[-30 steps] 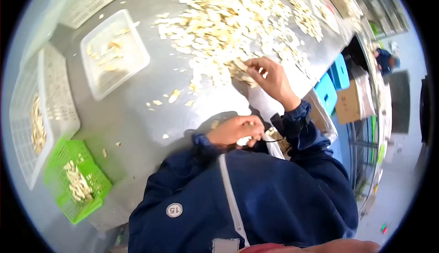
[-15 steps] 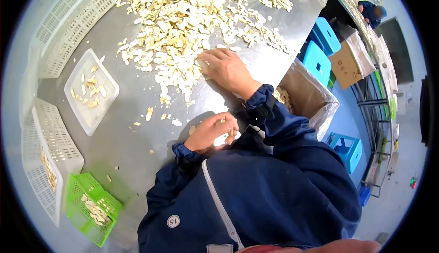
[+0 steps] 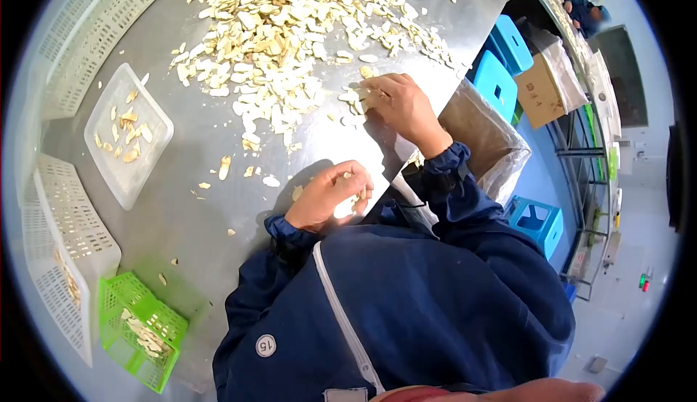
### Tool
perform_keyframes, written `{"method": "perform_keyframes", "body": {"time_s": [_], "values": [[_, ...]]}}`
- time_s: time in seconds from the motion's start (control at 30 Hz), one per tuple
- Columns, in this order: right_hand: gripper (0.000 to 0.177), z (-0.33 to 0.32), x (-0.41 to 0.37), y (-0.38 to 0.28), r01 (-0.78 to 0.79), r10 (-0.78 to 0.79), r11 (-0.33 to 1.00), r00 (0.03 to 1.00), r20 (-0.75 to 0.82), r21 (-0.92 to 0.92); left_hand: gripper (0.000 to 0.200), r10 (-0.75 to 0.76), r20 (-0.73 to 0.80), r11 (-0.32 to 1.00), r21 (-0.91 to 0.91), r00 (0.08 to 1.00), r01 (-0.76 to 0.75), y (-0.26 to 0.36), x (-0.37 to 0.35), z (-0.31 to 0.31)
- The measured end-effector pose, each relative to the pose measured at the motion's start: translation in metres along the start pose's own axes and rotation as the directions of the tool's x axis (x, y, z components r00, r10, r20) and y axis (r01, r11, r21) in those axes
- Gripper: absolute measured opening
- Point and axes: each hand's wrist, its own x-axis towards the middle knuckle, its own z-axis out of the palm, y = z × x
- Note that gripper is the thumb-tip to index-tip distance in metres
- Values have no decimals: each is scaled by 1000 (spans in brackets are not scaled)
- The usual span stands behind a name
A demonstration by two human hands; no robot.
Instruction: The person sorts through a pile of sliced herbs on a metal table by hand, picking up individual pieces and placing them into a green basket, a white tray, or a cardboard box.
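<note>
A large pile of pale dried slices [image 3: 268,39] spreads over the metal table [image 3: 218,228]. My right hand [image 3: 408,110] rests palm down at the table's right edge, its curled fingers on a few slices [image 3: 353,100] apart from the pile. Nearer my body, my left hand [image 3: 330,197] is curled round several pale slices [image 3: 347,206], which show between thumb and fingers. Loose slices and crumbs lie to the left of it.
At the left are a white tray [image 3: 129,137] with several slices, white perforated baskets [image 3: 76,220] and a green basket [image 3: 141,329]. A lined bin [image 3: 483,130], blue stools [image 3: 496,86] and a cardboard box [image 3: 539,90] stand right. Another person [image 3: 584,15] is far off.
My right hand has moved right, away from the pile, and a few slices now lie apart under its fingers. My left hand stays curled round its slices. The whole view has shifted slightly.
</note>
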Motion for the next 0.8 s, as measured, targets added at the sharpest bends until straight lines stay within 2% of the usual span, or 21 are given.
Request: {"method": "perform_keyframes", "body": {"time_s": [0.1, 0.2, 0.27, 0.33, 0.4, 0.5, 0.6, 0.7, 0.73, 0.8], "values": [[27, -2, 4, -7, -20, 22, 1000, 995, 93, -14, 34, -24, -17, 1000, 5, 1000, 24, 2, -1, 1], [29, -5, 4, -11, -227, 206, 969, 961, 185, 99, 34, -24, -7, 1000, 13, 1000, 24, 3, 0, 1], [30, -7, 1, -9, -323, 284, 920, 939, 192, 223, 34, -25, -15, 1000, 9, 1000, 25, 5, -1, 3], [31, -7, -1, -3, -419, 348, 818, 906, 241, 395, 34, -34, -19, 999, 3, 999, 34, 4, -1, 2], [32, -6, -4, 4, -507, 379, 629, 862, 337, 589, 35, -33, -19, 999, 0, 999, 33, 2, -1, 1], [28, -7, -3, 5, -514, 356, 498, 855, 376, 698, 34, -20, -22, 1000, -3, 1000, 20, 1, -1, 0], [26, -5, -1, 7, -528, 348, 455, 847, 403, 717, 31, -28, -34, 1000, -1, 999, 28, 4, -2, 3], [21, -6, -2, -1, -515, 353, 456, 853, 384, 726, 28, -63, -2, 998, 14, 998, 63, 4, 0, 1], [19, -9, -2, -1, -497, 324, 508, 867, 379, 704, 27, -77, 9, 997, 10, 997, 77, 2, 2, 0], [18, -6, -1, 0, -519, 320, 469, 854, 410, 715, 27, -18, -7, 1000, -15, 1000, 18, -4, 1, -6]]}}
